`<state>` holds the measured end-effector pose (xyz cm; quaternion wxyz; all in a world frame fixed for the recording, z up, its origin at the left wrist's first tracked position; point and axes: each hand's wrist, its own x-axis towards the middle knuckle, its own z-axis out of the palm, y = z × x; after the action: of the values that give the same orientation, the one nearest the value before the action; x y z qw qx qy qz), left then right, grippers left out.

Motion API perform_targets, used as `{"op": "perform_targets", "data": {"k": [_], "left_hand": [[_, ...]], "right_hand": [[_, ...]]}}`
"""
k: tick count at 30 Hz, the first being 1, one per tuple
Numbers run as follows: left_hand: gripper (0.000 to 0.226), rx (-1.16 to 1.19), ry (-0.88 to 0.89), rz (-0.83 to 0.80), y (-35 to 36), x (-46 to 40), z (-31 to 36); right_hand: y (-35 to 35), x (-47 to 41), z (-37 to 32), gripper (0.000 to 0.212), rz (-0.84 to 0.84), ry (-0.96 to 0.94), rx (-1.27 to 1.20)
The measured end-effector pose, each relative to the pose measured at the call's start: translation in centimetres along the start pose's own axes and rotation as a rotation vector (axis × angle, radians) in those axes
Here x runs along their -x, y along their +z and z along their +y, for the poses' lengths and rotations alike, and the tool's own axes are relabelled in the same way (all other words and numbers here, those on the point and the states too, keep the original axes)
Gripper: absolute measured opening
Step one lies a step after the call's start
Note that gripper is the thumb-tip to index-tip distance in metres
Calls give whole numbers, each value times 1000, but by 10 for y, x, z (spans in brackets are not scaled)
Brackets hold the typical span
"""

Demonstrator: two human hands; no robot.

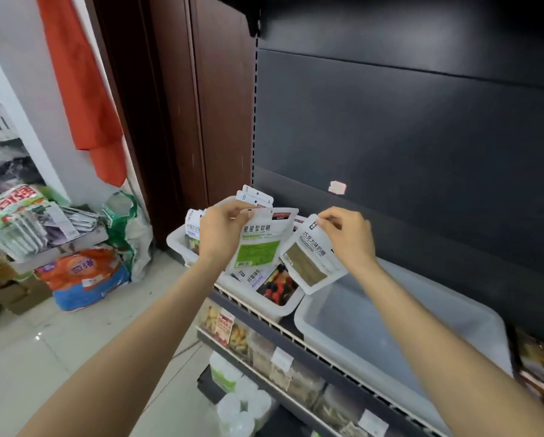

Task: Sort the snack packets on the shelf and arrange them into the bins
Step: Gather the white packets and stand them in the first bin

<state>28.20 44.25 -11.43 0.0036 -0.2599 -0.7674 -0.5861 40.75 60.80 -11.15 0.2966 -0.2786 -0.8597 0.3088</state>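
My left hand (223, 230) pinches the green-panelled white gummy pouch (258, 242), my right hand (348, 234) the olive-panelled white pouch (310, 257) — held apart, labels facing me, for comparison before binning.

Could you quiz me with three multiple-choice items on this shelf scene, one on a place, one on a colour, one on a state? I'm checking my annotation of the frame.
1. Where is the berry-picture packet?
A. in the bin under the held packets
B. on the floor
C. in the right-hand bin

2. What colour is the panel on the packet in the left hand?
A. red
B. green
C. blue

3. What is the right hand doing?
A. resting open on the shelf
B. pinching a packet's top edge
C. hanging idle

Answers: 1 A, it lies in the middle bin. 2 B, the green-panel packet shows it. 3 B, its fingers pinch the olive-panel packet above the large empty bin.
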Motion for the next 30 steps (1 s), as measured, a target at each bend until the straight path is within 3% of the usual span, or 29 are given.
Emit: {"op": "perform_targets", "data": {"k": [7,10,15,21,25,30], "left_hand": [[16,-76,-32,11,-29,-60,-41],[14,-71,-50,7,-32,-78,-52],[13,-16,-65,-42,-28,-103,-66],[23,98,-63,-217,-19,-122,-76],[10,176,-63,-324,-15,-129,-74],[9,142,-81,-479,6,-124,-84]], "right_hand": [[60,-34,-22,9,-81,-13,57],[77,-44,-21,12,-112,69,202],[91,-56,-13,16,-53,210,195],[90,-55,-15,17,30,335,271],[102,-45,-13,16,44,477,229],[123,-27,-8,36,-98,574,112]]}}
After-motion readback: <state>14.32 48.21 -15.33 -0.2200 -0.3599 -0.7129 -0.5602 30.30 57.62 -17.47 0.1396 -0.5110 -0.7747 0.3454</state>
